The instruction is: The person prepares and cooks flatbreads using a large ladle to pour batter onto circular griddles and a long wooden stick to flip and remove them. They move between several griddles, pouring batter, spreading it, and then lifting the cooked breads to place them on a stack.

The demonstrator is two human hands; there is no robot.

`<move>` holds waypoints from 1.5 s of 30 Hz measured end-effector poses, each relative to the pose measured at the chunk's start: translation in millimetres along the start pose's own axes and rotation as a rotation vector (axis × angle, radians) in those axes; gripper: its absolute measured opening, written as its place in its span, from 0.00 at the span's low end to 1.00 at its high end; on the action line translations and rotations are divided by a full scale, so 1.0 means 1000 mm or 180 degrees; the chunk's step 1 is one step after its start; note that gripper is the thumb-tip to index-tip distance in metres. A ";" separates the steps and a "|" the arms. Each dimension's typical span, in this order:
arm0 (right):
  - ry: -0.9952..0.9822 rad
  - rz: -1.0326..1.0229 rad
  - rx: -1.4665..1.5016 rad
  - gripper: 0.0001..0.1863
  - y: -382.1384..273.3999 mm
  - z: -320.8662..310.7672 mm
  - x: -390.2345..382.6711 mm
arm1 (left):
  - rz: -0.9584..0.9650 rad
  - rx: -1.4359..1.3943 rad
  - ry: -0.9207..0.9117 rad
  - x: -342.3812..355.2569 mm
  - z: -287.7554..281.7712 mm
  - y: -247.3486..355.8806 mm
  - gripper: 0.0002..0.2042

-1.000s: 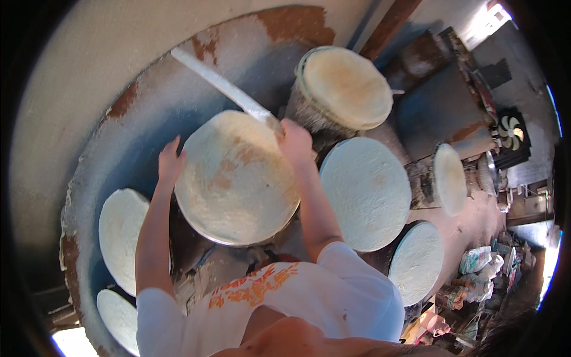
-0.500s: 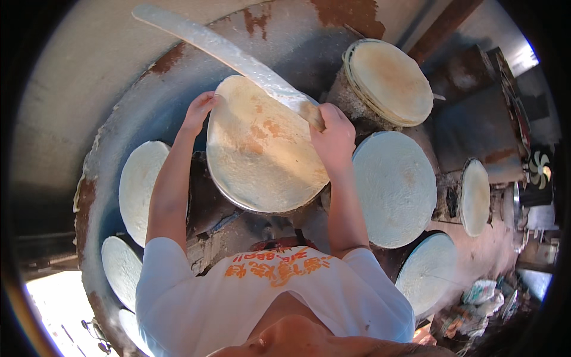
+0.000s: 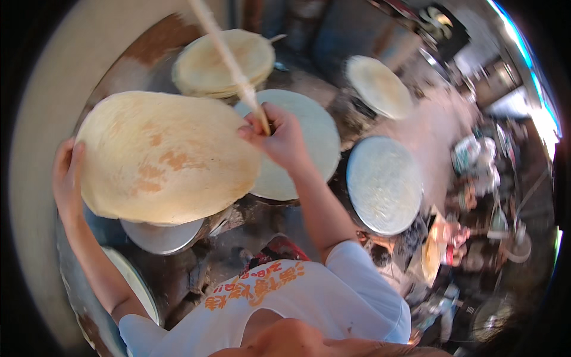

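Observation:
A large, thin, pale pancake with light brown patches is lifted off its round griddle, whose bare near edge shows below. My left hand grips the pancake's left edge, thumb on top. My right hand is closed round the handle of a long, flat spatula, its blade pointing up and away. The right fingers meet the pancake's right edge; whether they pinch it too is unclear. Under that hand lies another griddle covered with a pale round pancake.
A stack of finished pancakes stands at the back. More griddles with pale pancakes are at the right, far right and lower left. Bags and clutter lie on the floor at right, and a black fan stands beyond.
The pancake has come up off its griddle, baring the metal edge. Both hands hold their grips as the view has swung to the right. The spatula now points more steeply away.

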State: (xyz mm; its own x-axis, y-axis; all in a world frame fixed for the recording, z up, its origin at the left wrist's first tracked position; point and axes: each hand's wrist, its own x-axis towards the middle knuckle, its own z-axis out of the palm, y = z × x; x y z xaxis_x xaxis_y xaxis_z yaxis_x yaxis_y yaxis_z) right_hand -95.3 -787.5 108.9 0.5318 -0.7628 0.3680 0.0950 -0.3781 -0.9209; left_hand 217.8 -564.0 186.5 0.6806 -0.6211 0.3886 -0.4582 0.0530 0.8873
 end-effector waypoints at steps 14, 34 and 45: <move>0.1852 0.0315 -0.0167 0.07 0.068 -0.550 0.065 | 0.3674 0.0257 -0.0527 0.050 0.604 0.119 0.03; 0.0944 0.2017 -0.1902 0.15 0.251 -0.459 -0.019 | 0.1028 0.2944 -0.1264 0.061 0.443 -0.173 0.12; -0.0639 0.0639 -0.2523 0.16 0.258 -0.218 0.070 | 0.0514 0.2509 -0.1593 0.019 0.397 -0.220 0.20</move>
State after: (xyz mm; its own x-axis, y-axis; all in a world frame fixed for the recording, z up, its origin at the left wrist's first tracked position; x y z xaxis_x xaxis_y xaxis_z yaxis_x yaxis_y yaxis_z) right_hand -216.8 -1052.9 -75.2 0.6222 -0.7754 0.1078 -0.5966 -0.5588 -0.5760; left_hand 104.2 -897.5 -100.0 0.3348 -0.9253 0.1779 -0.9040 -0.2623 0.3375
